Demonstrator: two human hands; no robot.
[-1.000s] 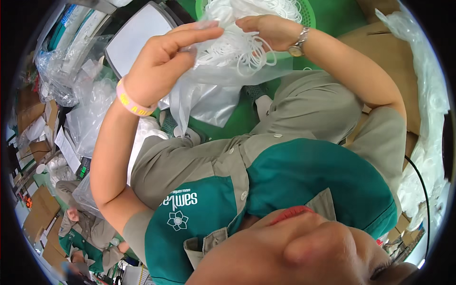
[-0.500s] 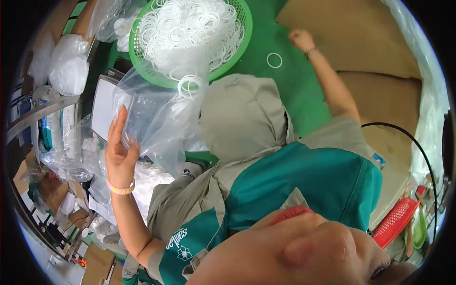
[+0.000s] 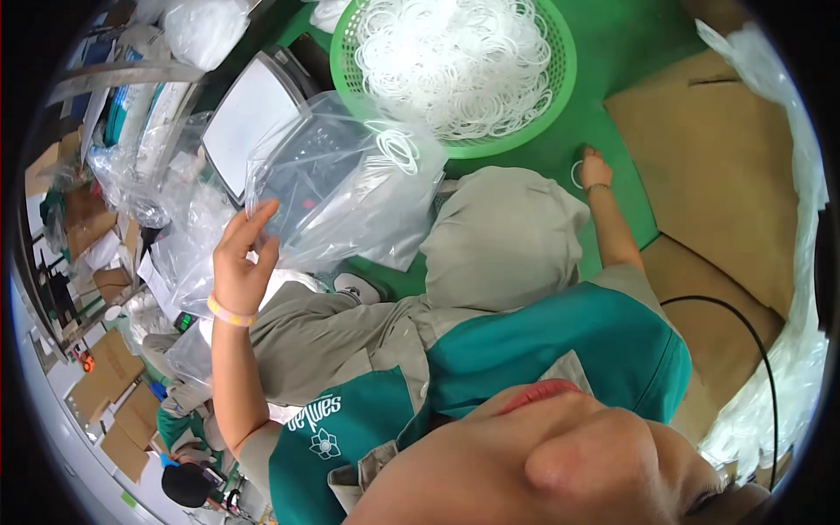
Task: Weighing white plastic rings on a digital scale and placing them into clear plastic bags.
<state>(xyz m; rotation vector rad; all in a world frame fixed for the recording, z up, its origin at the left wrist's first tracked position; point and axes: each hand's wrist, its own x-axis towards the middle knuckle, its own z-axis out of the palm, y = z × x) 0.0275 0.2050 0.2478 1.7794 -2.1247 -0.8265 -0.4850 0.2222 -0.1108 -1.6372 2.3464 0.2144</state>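
Note:
My left hand [image 3: 248, 255] is closed on the edge of a clear plastic bag [image 3: 319, 144], which is spread out beside my knee. Several white rings [image 3: 395, 149] lie in or on the bag near its far side. Out to the right, my right hand [image 3: 597, 168] is down at the green floor, its fingers closed at the edge of a single white ring [image 3: 576, 175]; the fingertips are partly hidden. A green plastic basket [image 3: 567, 74] heaped with white rings [image 3: 451, 61] stands in front of me.
Flattened cardboard [image 3: 713, 166] covers the right side, with a black cable [image 3: 759, 337] and plastic sheeting [image 3: 787, 350] beyond. A white-topped flat device [image 3: 249, 114] stands left of the bag. Bagged goods [image 3: 131, 166] crowd the left. Another person [image 3: 185, 481] is at lower left.
My right hand has come down to the single ring on the floor. My left hand keeps the bag edge, its fingers now more bent. The whole view has shifted and turned.

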